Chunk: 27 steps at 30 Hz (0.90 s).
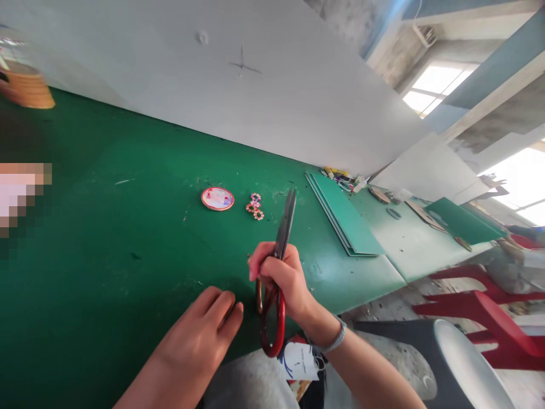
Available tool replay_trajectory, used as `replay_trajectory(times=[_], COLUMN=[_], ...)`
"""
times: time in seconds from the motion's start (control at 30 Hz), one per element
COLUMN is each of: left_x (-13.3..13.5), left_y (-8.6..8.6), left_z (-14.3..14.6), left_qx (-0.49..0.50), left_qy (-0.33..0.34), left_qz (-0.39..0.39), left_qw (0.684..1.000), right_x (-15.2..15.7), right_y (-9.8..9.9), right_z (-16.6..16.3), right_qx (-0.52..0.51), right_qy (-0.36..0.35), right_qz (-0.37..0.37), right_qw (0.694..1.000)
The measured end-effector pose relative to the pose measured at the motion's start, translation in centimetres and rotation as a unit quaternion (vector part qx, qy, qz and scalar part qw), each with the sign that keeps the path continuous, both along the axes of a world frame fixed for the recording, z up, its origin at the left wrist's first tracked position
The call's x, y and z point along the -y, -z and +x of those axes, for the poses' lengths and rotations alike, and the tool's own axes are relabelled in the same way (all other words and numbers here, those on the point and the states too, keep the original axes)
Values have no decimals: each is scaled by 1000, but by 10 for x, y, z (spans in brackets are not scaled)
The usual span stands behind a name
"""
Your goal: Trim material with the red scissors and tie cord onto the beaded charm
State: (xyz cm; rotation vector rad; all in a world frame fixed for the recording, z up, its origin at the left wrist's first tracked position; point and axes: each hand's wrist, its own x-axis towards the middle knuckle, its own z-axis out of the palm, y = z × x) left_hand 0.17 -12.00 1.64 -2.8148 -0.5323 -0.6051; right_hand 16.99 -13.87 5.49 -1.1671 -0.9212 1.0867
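Note:
My right hand (284,279) is closed around a pair of large scissors (279,267) with red handles, blades shut and pointing up and away over the green table (106,238). Just under that hand a small brown ring-shaped piece (258,296) stands on edge at the table's near edge. My left hand (204,329) lies flat on the table beside it, fingers together and stretched out, holding nothing. Farther out lie a round embroidered hoop (217,199) and a small cluster of coloured beads (255,207).
A stack of green mats (344,218) lies to the right, with small tools and wooden hoops beyond it. A white board (221,85) backs the table. Red plastic chairs (481,312) and a dark stool (430,352) stand at right. A basket (28,88) sits far left.

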Motion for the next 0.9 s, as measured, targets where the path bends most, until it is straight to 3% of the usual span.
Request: replay_trajectory(times=[0.17,0.4,0.67,0.9], left_x=[2,-6,-17,-12], left_y=[-1,-7,1,-1], left_z=[-4,8,8,4], left_qx=[2,-105,-13,19], left_qy=[-13,-5,-37,-15], left_qz=[33,-5,-39,-29], left_qw=[999,994,998,999], right_x=[5,4,-19,-17], right_y=[6,0,-27,-7], right_z=[0,5,20,3], right_qx=[-11,13,30,49], right_qy=[8,-17,-18,-52], right_qz=[14,18,79,21], right_qw=[1000,1000,996,997])
